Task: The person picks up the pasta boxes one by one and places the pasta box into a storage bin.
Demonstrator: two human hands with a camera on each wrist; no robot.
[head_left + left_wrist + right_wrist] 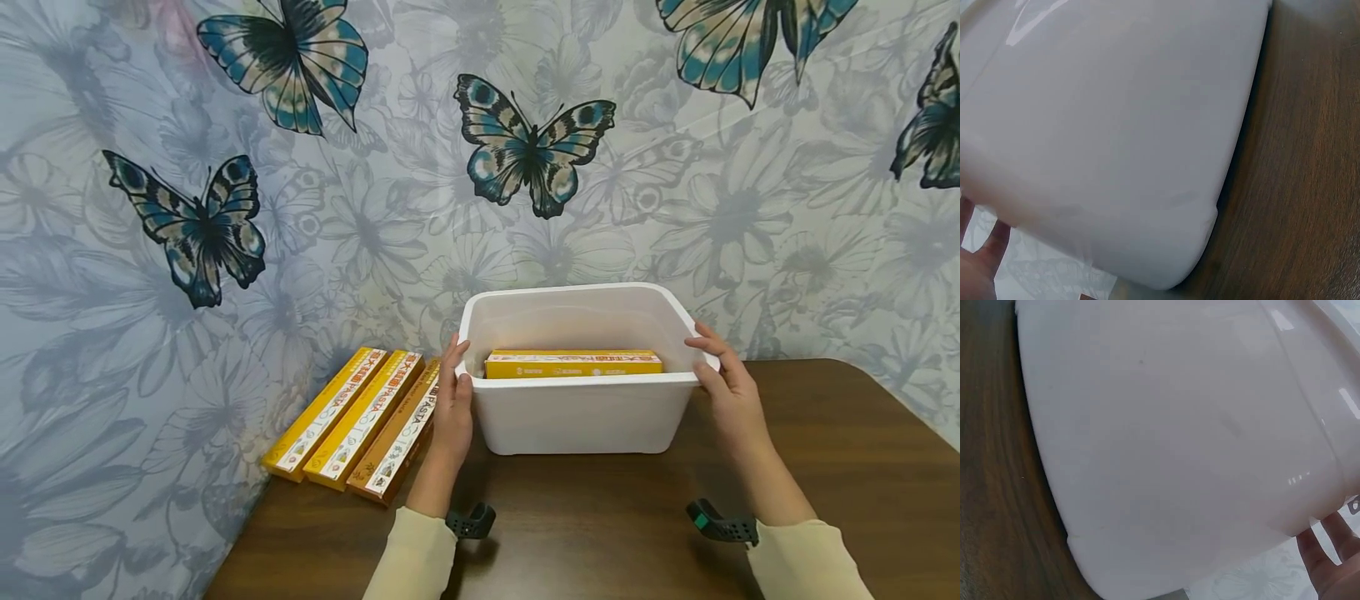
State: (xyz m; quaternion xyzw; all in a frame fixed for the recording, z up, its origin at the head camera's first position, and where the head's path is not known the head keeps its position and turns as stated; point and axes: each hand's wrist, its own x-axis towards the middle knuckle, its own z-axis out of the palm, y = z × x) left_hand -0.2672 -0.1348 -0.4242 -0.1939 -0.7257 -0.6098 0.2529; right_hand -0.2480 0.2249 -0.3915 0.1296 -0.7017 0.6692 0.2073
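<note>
A white plastic bin (577, 417) stands on the brown table against the wall, its long side facing me. My left hand (454, 408) grips its rim at the left end, and my right hand (733, 392) holds the rim at the right end, thumb on the near side. Inside lies a yellow pasta box (573, 365), lengthwise, its lower part hidden by the front wall. From the left wrist, the bin's smooth side (1104, 125) fills most of the view, with fingers (994, 247) at its edge. The right wrist view shows fingers (1313, 553) at the other end.
Left of the bin, two yellow pasta boxes (326, 412) (365, 419) and a brown pasta box (396, 437) lie side by side at a slant. The table (600, 525) meets a butterfly-patterned wall (390, 233) behind and at left. Its right corner is rounded.
</note>
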